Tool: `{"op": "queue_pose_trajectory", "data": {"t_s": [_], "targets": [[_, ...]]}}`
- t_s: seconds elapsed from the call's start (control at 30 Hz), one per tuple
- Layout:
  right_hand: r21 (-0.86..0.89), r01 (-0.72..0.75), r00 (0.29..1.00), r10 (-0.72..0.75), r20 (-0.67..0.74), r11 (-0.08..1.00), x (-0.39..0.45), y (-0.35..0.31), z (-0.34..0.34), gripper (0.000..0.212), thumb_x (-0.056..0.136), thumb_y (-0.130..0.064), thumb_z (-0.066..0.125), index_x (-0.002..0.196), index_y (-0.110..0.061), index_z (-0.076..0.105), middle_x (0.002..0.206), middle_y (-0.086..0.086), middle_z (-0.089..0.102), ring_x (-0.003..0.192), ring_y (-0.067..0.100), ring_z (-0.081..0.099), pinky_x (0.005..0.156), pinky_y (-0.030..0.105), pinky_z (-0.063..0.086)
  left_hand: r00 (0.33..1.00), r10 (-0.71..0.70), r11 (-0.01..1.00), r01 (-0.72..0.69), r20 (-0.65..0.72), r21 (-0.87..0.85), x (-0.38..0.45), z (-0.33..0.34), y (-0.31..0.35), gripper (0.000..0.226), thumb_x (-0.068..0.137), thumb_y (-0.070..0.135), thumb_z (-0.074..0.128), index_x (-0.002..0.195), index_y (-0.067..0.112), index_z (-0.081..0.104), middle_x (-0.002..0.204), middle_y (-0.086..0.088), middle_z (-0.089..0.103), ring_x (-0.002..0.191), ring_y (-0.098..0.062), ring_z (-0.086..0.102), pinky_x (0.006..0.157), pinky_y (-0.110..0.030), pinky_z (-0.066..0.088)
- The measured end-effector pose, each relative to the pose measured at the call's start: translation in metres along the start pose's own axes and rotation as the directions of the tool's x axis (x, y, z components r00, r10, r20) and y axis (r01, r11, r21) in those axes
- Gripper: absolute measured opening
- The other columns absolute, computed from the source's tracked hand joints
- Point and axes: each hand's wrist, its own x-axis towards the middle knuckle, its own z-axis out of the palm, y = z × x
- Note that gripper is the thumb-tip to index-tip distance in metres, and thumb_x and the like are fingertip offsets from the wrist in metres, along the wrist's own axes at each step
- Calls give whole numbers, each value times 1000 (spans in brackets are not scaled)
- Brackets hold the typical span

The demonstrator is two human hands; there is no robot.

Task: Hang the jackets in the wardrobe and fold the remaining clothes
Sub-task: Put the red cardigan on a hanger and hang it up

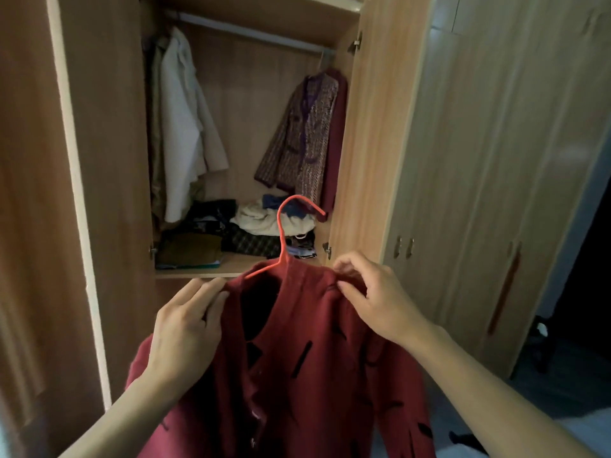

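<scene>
Our left hand and right hand each pinch a shoulder of the soft red jacket; we should lift it by the stiff hanger hook.

Jacket: dark red, scattered black marks, draped on a hanger, collar up, open front facing us.
Hanger: thin, coral red, hook upright.
Wardrobe: light wood, doors open, rail carrying white and patterned jackets.
</scene>
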Motion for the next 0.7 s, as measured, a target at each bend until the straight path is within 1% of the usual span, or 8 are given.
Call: {"op": "queue_pose_trajectory", "data": {"t_s": [0.07,0.13,0.2,0.27,0.33,0.47,0.6,0.7], "targets": [[-102,-37,997,44,59,994,19,20,3,17,93,-18,60,107,-28,63,97,-15,67,93,6,64,84,26,50,999,35,999,-36,3,25,13,12,-8,19,93,13,58,101,4,72,86,2,65,75,-11,61,69,-26,50],[-263,-49,992,78,101,964,37,41,4,8,93,-23,59,96,-23,66,91,-9,66,87,15,63,79,37,50,998,54,997,-54,17,46,29,25,-16,19,92,14,59,101,4,73,84,3,63,72,-11,60,67,-26,49],[-320,-34,992,70,102,947,54,62,5,8,92,-20,59,88,-16,66,86,-3,63,84,19,60,78,41,49,998,59,996,-61,33,62,44,41,-23,20,91,14,60,101,3,73,83,4,62,72,-9,60,67,-24,50],[-206,-5,997,22,78,979,71,79,9,10,91,-12,59,91,-13,69,87,-2,62,85,15,59,80,37,48,997,64,994,-68,47,84,59,58,-30,20,90,14,60,100,2,73,83,5,62,72,-8,60,67,-23,50],[-2,-2,1000,2,16,1000,86,93,14,16,91,-7,61,98,-17,72,89,-5,63,87,8,60,81,28,49,997,64,992,-69,48,104,72,74,-39,16,92,12,61,101,4,72,83,6,61,72,-6,59,68,-20,49],[213,34,999,-37,11,977,116,126,23,20,92,-16,67,109,-24,73,99,-15,67,100,4,64,89,18,47,998,20,990,-27,52,138,87,99,-61,15,88,3,67,102,7,71,85,10,60,80,0,59,72,-5,43],[300,25,998,-39,41,954,142,148,36,18,90,-33,69,106,-27,74,98,-17,68,99,5,65,88,16,46,997,5,988,-16,72,156,98,115,-80,16,87,3,67,102,9,71,86,12,59,81,2,59,73,-3,41],[141,64,995,-54,-79,988,168,159,55,12,88,-26,72,100,-24,70,93,-17,63,92,3,61,80,15,43,997,17,987,-29,81,158,113,128,-90,13,91,6,67,102,10,70,86,11,59,78,0,59,71,-10,45]]}}
